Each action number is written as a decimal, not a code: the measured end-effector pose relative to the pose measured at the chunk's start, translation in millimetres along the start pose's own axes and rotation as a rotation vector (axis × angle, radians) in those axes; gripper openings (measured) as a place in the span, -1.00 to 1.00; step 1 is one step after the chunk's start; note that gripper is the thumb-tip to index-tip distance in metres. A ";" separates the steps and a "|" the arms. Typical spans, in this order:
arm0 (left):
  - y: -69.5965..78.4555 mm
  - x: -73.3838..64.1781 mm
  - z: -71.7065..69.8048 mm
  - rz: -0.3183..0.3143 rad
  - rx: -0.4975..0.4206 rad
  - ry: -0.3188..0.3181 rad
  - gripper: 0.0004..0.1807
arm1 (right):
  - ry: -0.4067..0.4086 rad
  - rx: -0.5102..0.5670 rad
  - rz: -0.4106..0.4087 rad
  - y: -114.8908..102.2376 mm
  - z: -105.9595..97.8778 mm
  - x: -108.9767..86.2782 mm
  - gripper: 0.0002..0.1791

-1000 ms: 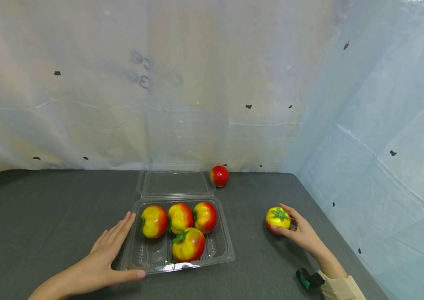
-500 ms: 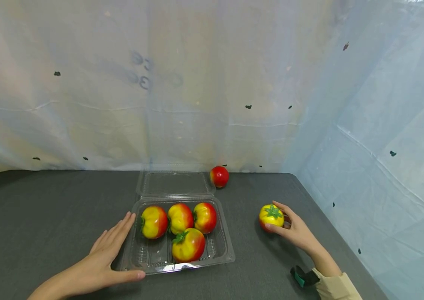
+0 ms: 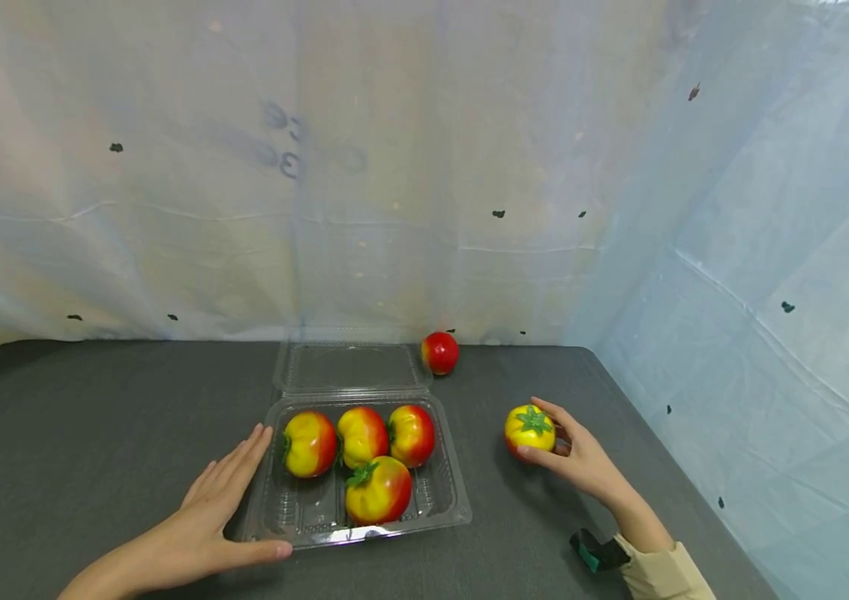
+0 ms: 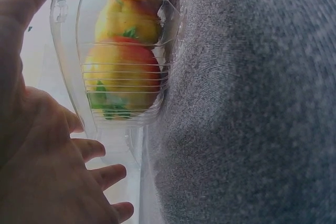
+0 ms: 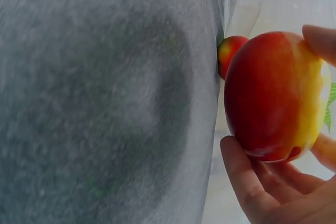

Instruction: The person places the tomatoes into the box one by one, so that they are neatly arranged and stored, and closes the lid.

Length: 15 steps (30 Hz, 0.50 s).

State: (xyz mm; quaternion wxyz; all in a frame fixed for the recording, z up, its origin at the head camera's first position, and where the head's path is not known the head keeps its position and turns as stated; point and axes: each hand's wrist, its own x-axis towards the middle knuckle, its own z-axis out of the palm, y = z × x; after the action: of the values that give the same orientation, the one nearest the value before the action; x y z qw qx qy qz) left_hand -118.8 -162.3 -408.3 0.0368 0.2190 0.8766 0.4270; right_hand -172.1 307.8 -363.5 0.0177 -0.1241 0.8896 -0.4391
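Observation:
My right hand (image 3: 585, 458) holds a red-and-yellow tomato (image 3: 527, 431) with a green star-shaped calyx, right of a clear plastic clamshell box. In the right wrist view the thumb and fingers are around the tomato (image 5: 273, 98), which is raised above the grey surface. The clamshell box (image 3: 439, 500) lies with its lid (image 3: 352, 367) folded back. Several similar tomatoes sit inside it, three along the back and one tomato (image 3: 379, 492) in front. My left hand (image 3: 207, 517) lies along the box's left side, fingers straight, thumb at the front left corner.
Another tomato (image 3: 440, 353), mostly red, rests on the dark grey table (image 3: 117, 417) beside the lid's right edge. A pale plastic sheet (image 3: 394, 167) hangs behind the table, and another sheet (image 3: 791, 333) stands along the right side.
My right hand has moved left towards the box, carrying the tomato. The left hand, the box and the other tomatoes have stayed in place.

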 end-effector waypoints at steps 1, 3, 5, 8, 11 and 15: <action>0.1 0.2 0.0 -0.001 -0.002 -0.002 0.26 | -0.001 -0.001 0.003 -1.0 0.6 0.1 -0.22; 0.5 0.6 0.0 -0.005 -0.006 -0.006 0.26 | -0.004 -0.003 0.005 -3.1 1.8 0.4 -0.22; 0.9 1.2 -0.2 -0.009 -0.009 -0.010 0.26 | -0.009 -0.005 0.003 -5.6 3.1 0.7 -0.22; 0.9 2.0 -0.6 -0.008 -0.013 -0.014 0.26 | -0.007 -0.016 -0.014 -9.9 5.5 1.6 -0.23; 0.4 2.0 -0.8 -0.005 -0.024 -0.023 0.25 | -0.022 -0.005 -0.041 -14.8 8.5 3.5 -0.23; -0.2 1.9 -0.7 -0.008 -0.035 -0.028 0.25 | -0.050 0.032 -0.061 -22.2 12.1 7.5 -0.22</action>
State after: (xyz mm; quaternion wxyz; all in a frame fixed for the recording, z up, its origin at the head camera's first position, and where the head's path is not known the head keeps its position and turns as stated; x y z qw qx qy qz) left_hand -120.7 -162.2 -407.8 0.0548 0.2208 0.8692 0.4391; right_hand -173.1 283.7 -352.9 0.0286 -0.1617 0.8775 -0.4506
